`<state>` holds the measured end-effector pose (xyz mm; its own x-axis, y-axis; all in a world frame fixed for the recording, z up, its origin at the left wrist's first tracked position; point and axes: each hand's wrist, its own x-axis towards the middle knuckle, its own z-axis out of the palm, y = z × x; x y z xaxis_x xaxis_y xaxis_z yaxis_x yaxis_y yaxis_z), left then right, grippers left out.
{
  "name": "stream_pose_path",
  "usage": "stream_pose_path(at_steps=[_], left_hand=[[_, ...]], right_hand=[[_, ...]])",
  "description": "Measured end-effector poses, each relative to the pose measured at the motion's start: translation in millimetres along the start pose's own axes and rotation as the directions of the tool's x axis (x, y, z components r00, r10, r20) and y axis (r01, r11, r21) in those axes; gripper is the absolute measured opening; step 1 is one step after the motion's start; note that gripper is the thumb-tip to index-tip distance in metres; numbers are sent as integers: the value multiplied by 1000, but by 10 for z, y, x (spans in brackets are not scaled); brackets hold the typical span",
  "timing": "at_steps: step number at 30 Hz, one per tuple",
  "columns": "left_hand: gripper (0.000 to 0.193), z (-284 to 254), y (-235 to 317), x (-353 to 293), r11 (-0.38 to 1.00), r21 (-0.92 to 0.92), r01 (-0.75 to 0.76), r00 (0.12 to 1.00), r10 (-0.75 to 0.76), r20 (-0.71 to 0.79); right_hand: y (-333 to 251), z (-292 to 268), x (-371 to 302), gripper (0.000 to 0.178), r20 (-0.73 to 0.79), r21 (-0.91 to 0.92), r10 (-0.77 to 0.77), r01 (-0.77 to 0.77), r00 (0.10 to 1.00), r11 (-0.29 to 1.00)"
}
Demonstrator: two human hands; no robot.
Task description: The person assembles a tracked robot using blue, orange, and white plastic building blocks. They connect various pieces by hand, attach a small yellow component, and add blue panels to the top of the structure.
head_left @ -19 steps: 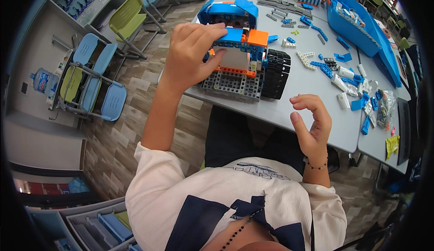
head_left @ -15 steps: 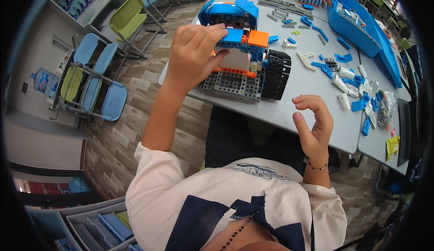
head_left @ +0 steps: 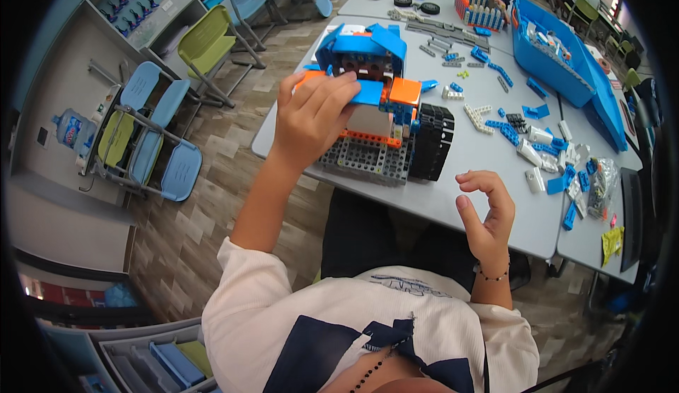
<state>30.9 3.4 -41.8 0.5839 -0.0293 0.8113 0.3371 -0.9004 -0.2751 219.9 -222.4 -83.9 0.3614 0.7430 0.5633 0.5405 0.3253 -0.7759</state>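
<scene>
A toy vehicle built of blue, orange, white and grey plastic bricks (head_left: 368,154) stands near the table's front edge, with a wide black tread wheel (head_left: 432,142) on its right side. My left hand (head_left: 311,120) reaches over its left part, fingers curled on a flat blue panel (head_left: 369,93) at the top; the thumb is mostly hidden. Right of that panel sits an orange one (head_left: 405,91), and behind rises a blue angular canopy (head_left: 362,42). My right hand (head_left: 488,212) hovers in front of the table edge, empty, fingers bent and apart from the thumb.
Loose blue, white and grey pieces (head_left: 541,142) lie across the table's right side, beside a large blue bin (head_left: 552,60). Loose black tyres (head_left: 429,8) and a brick rack (head_left: 481,12) are at the far side, near another person's hand (head_left: 498,7). Folding chairs (head_left: 205,46) stand left.
The view has tilted, so the table and vehicle sit lower in the picture. My left hand has shifted on the vehicle's top, its thumb now mostly out of sight. My right hand keeps its pose.
</scene>
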Motion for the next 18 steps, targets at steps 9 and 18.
stream_pose_path(at_steps=[9, 18], left_hand=[[69, -13, 259, -487, 591, -486, 644, 685, -728, 24], [67, 298, 346, -610, 451, -498, 741, 608, -766, 211]], right_hand=[[436, -35, 487, 58, 167, -189, 43, -11, 985, 982], [550, 117, 295, 73, 326, 15, 215, -233, 921, 972]])
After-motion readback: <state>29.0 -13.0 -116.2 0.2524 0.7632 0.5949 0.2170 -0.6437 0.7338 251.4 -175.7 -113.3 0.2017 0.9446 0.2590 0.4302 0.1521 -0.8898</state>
